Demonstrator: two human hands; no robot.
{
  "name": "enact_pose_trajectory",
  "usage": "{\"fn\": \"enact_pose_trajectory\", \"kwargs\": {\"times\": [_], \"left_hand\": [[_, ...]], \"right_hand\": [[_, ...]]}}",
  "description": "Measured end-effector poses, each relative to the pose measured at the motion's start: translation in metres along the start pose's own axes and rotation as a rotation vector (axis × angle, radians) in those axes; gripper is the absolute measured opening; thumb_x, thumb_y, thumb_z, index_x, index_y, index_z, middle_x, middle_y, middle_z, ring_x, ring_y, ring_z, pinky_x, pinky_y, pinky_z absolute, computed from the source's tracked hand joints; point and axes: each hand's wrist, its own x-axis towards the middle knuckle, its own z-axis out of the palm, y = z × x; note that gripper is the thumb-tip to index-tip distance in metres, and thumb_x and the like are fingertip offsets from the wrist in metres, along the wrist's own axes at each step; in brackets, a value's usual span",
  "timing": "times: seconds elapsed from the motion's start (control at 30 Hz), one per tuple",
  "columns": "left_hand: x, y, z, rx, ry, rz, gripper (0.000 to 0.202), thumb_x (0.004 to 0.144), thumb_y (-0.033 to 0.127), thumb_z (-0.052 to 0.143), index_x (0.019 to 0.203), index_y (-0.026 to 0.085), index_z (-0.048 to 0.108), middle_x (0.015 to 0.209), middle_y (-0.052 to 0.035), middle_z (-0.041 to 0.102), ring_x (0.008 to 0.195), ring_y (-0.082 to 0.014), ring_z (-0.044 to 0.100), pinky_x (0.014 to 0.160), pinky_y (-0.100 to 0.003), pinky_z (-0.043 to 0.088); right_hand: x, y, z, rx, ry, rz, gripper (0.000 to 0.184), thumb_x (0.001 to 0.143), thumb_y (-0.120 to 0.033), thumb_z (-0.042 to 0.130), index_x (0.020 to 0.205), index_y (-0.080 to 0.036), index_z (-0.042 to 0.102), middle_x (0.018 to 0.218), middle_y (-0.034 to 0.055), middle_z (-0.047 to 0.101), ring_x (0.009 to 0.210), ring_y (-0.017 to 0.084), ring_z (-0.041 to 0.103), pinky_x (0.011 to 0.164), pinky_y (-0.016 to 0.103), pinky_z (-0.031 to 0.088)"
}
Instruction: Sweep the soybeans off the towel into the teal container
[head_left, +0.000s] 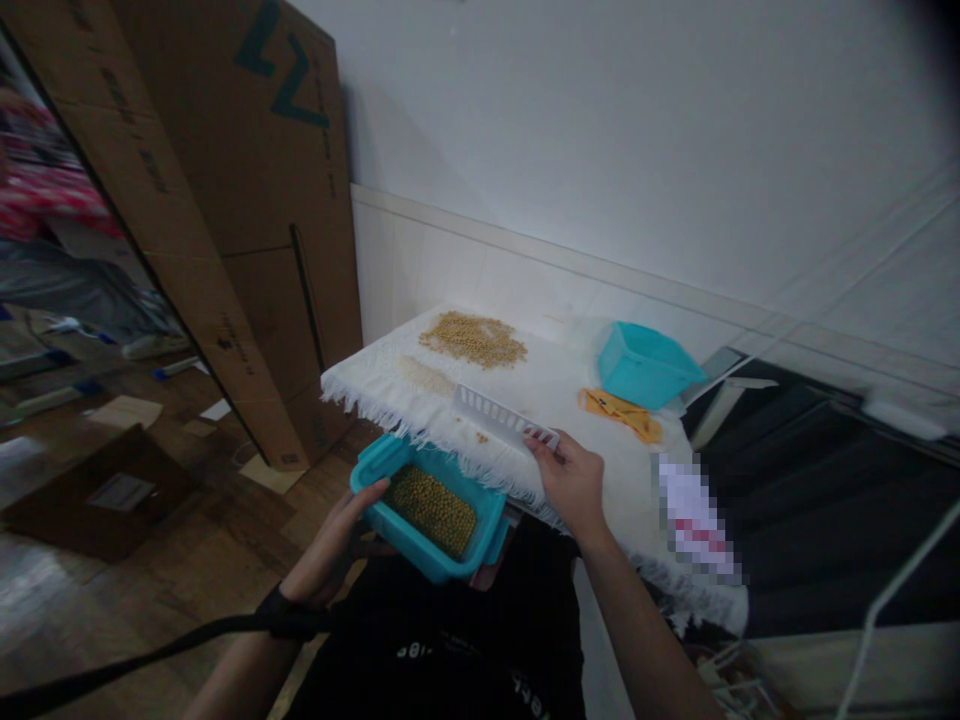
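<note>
Got a turquoise plastic tub [431,562] of yellow beans [431,505] gripped by the rim in the left hand [345,540], down by the fringed tablecloth [555,390]. Pinching a white slotted plastic strip [499,412] in the right hand [570,480]. Can't really see inside the second tub [645,365] near the wall, or read the pixelated patch [697,520].

Plain pale wall [637,130] with a narrow ledge [480,231] running across it, tall brown cardboard box [255,180] standing at the left, brown wood-look floor [240,540] with scattered cardboard scraps [127,412], white cloth-covered table [555,385] with fringed edges beside the wall, dim, cool light
</note>
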Motion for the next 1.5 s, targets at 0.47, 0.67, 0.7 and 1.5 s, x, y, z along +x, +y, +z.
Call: {"fn": "enact_pose_trajectory", "kwargs": {"times": [0.47, 0.67, 0.7, 1.5], "left_hand": [[0.002, -0.002, 0.001, -0.032, 0.005, -0.021, 0.072, 0.082, 0.063, 0.082, 0.140, 0.023, 0.068, 0.156, -0.0145, 0.066, 0.143, -0.0464, 0.058, 0.084, -0.052, 0.067], [0.001, -0.002, 0.003, -0.054, 0.009, -0.022, 0.072, 0.077, 0.063, 0.087, 0.135, 0.024, 0.070, 0.161, -0.0139, 0.062, 0.148, -0.0484, 0.052, 0.076, -0.048, 0.067], [0.000, -0.001, 0.004, -0.050, 0.008, -0.022, 0.073, 0.075, 0.064, 0.087, 0.135, 0.024, 0.070, 0.160, -0.0136, 0.063, 0.147, -0.0485, 0.053, 0.076, -0.048, 0.067], [-0.008, -0.016, -0.009, -0.072, -0.019, -0.070, 0.072, 0.082, 0.064, 0.082, 0.142, 0.027, 0.066, 0.154, -0.0155, 0.068, 0.138, -0.0462, 0.064, 0.084, -0.050, 0.066]], "right_hand": [[-0.020, -0.001, -0.015, 0.042, -0.101, -0.141, 0.023, 0.094, -0.034, 0.066, 0.093, -0.028, 0.088, 0.090, 0.0023, 0.087, 0.080, 0.023, 0.084, 0.075, 0.031, 0.067], [-0.047, -0.014, -0.015, 0.023, -0.145, -0.233, 0.026, 0.098, -0.028, 0.062, 0.098, -0.029, 0.088, 0.098, 0.0007, 0.087, 0.085, 0.022, 0.085, 0.078, 0.029, 0.068], [-0.048, -0.015, -0.016, 0.014, -0.131, -0.231, 0.025, 0.098, -0.030, 0.063, 0.098, -0.029, 0.088, 0.096, 0.0005, 0.087, 0.082, 0.022, 0.085, 0.076, 0.029, 0.067], [0.003, -0.021, 0.063, -0.671, 0.137, -0.288, 0.038, 0.108, -0.022, 0.043, 0.110, -0.012, 0.079, 0.076, 0.0113, 0.080, 0.059, 0.018, 0.070, 0.054, 0.026, 0.039]]}}
